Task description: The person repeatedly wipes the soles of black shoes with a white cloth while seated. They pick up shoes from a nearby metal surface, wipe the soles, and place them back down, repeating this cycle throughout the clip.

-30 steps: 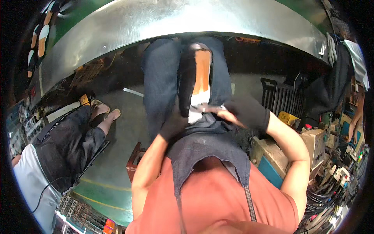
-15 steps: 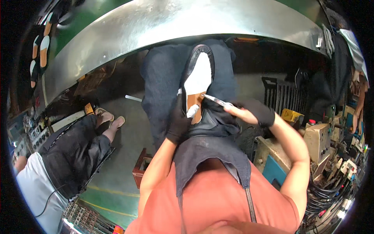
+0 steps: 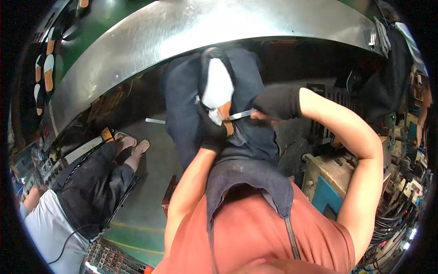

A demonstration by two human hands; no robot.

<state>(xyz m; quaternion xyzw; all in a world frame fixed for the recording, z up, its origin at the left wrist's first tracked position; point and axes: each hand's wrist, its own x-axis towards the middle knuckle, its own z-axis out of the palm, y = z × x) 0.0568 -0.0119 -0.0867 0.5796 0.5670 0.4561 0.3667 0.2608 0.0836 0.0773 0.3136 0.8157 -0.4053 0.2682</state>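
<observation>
R hand [image 3: 275, 104] moved fwd & L vs before, silver tool [image 3: 242, 114] swung near-level, shoe [image 3: 218, 85] shifted L

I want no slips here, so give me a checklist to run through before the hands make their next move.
1. Shoe steadied: ok; the left hand grips its near end, over the lap.
2. White-and-brown underside facing up: ok.
3. Slim metal tool held: ok; it is in the right hand, pointing at the brown part.
4. Left hand well away from the tool's tip: not ok, I'd say; the two look very close.
5. Tool's edge sound: cannot tell; too small and blurred.
6. Co-worker apart from the work: ok; off to the left.
</observation>
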